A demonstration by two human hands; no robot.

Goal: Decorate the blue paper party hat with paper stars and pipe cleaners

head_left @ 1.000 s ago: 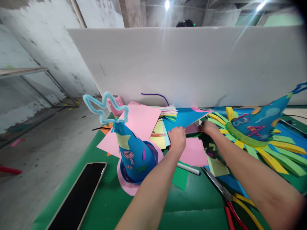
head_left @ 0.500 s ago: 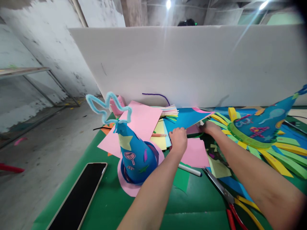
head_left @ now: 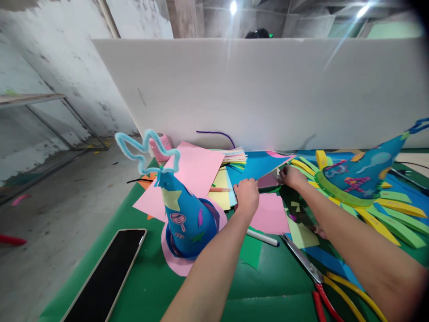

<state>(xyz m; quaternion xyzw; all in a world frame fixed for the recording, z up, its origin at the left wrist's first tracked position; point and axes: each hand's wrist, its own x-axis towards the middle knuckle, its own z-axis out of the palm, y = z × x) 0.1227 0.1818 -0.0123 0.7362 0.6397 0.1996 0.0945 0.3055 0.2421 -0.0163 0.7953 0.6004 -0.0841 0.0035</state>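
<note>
Blue paper sheet [head_left: 251, 164] lies beyond and right of the pink-brimmed cone hat [head_left: 189, 226]. Positions unchanged; handling remains there. Left hand [head_left: 246, 196] curled, right hand [head_left: 293, 177] nearly closed; grips cannot be confirmed.

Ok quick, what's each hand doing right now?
Left hand: curled near a pink sheet; grip can't be told.
Right hand: curled; whether it holds anything can't be told.
</note>
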